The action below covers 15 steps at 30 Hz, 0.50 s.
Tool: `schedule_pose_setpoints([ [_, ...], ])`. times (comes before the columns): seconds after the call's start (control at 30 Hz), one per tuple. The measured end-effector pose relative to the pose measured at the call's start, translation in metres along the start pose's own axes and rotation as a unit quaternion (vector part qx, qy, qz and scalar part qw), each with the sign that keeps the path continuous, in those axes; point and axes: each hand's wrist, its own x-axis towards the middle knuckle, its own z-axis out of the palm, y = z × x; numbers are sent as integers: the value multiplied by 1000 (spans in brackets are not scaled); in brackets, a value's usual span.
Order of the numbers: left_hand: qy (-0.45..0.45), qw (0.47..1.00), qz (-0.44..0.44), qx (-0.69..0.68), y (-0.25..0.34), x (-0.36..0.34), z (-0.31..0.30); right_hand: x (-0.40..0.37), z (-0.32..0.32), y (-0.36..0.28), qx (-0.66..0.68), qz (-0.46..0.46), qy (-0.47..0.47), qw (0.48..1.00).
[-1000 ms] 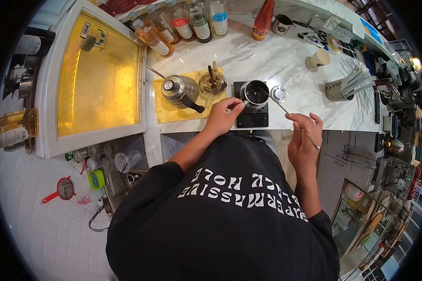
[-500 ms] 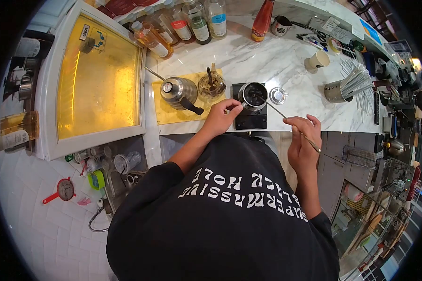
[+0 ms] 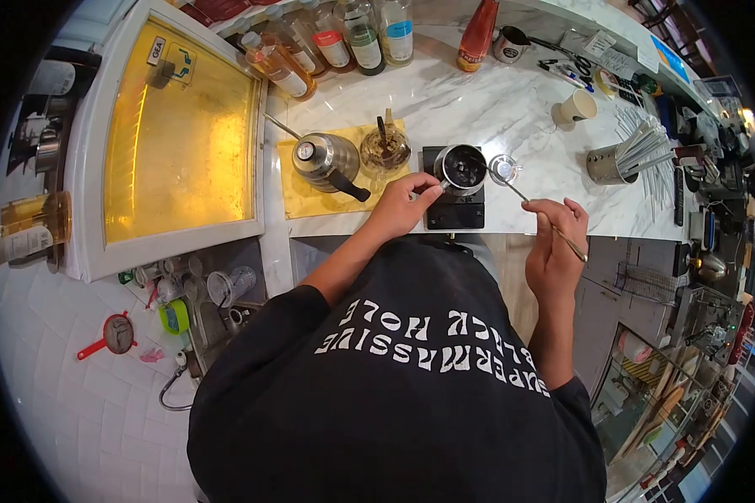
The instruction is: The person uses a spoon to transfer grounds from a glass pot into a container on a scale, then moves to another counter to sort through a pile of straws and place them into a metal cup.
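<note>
A small metal cup (image 3: 446, 179) with dark contents stands on a black scale (image 3: 455, 216) at the counter's front edge. My left hand (image 3: 404, 205) pinches the near-left side of the cup between thumb and fingers; whether it has a handle there is hidden. In my right hand (image 3: 555, 239) is a long thin bar spoon (image 3: 518, 194), gripped along its shaft, its far end reaching into the cup. A small glass object (image 3: 504, 169) sits right of the cup. On the left, a glass pot (image 3: 386, 151) holds brown matter and a spoon-like utensil.
A steel gooseneck kettle (image 3: 323, 163) rests on a yellow cloth (image 3: 306, 205) at left. Behind stand bottles (image 3: 367, 42) and a red bottle (image 3: 476, 38). To the right are a paper cup (image 3: 577, 107) and a straw holder (image 3: 610, 165). An open yellow-paned door (image 3: 180, 142) borders the left.
The whole view has shifted slightly. The spoon's end has moved toward the cup's right side, and my right hand sits a little farther right. My left hand keeps its hold on the cup.
</note>
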Motion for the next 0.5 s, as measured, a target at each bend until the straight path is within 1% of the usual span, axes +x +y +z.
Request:
schedule_pose_setpoints([
  [0.13,-18,1000,17,-8,-1,3,-2,-2,0,-6,25,-39,-17,999],
  [0.27,-25,999,18,-18,2,3,-2,2,4,-3,6,-8,-18,1000],
  [0.4,-32,999,2,2,2,4,-4,-1,-4,2,16,-9,4,1000],
  [0.43,-32,999,6,7,1,3,-4,-1,-3,1,27,-29,5,999],
  [0.5,-32,999,13,9,1,5,-3,1,1,-5,24,-29,-13,999],
])
